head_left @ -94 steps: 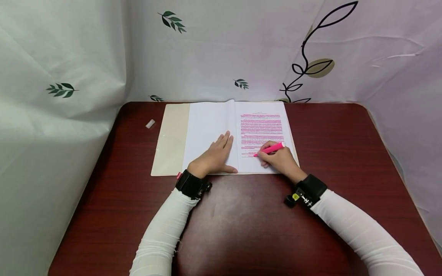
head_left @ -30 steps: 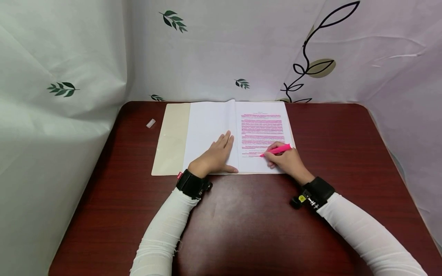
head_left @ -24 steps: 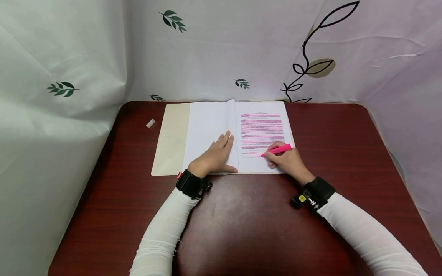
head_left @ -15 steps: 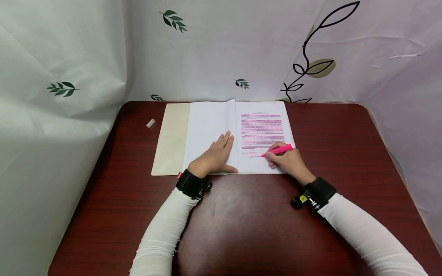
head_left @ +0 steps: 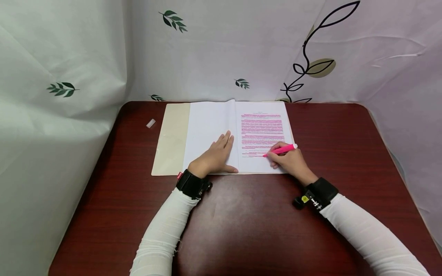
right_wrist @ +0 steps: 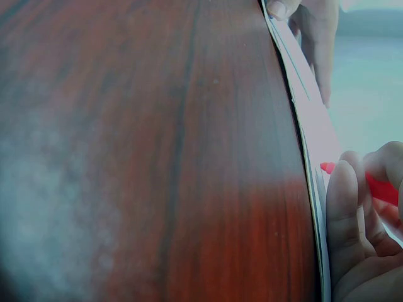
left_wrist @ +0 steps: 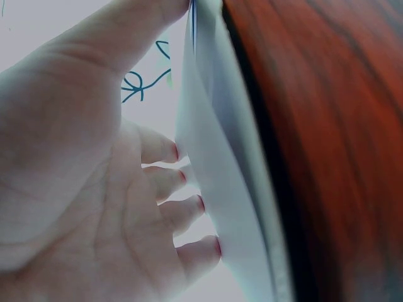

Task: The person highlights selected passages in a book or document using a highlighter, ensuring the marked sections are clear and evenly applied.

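Observation:
An open booklet [head_left: 210, 119] with white pages lies at the back of the table. Its right page [head_left: 253, 165] carries printed text, most lines marked in pink. My right hand [head_left: 291, 163] pinches a pink highlighter [head_left: 284, 149], its tip down at one of the lowest lines of text. In the right wrist view the highlighter's tip [right_wrist: 327, 167] shows beside the fingers. My left hand [head_left: 215, 156] rests with spread fingers on the left page, thumb reaching toward the fold. The left wrist view shows its fingertips [left_wrist: 211, 248] on the paper.
A cream cover flap [head_left: 171, 140] extends from the booklet's left side. Left of it, a small white piece [head_left: 150, 123], perhaps an eraser, lies on the dark red-brown table [head_left: 241, 226]. A white patterned curtain [head_left: 214, 50] hangs behind the table's far edge.
My right hand and the highlighter have moved a little to the right along a low line of text, which now bears more pink. The left hand has stayed in place.

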{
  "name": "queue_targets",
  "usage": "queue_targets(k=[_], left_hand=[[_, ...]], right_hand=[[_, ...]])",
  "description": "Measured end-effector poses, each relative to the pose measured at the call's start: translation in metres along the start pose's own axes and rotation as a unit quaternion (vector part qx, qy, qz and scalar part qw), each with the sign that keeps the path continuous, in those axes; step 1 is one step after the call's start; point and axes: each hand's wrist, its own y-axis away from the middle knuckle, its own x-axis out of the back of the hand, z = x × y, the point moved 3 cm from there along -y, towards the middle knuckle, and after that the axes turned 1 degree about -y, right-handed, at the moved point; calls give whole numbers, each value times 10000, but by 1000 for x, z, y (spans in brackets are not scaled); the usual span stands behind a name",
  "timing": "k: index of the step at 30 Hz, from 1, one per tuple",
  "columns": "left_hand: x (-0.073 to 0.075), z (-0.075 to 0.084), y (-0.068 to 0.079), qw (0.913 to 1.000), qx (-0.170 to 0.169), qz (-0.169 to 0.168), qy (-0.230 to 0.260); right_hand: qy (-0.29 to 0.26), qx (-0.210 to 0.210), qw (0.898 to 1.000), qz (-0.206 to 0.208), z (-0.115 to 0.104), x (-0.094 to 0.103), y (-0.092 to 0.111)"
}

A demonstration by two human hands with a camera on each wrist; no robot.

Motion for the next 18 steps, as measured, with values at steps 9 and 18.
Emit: queue_targets(k=[9,18], left_hand=[[-1,0,-1,10000,-1,2,-31],[1,1,2,10000,-28,10,18]], right_hand=[[61,-13,10000,66,3,3,0],[116,87,9999,44,3,7,2]])
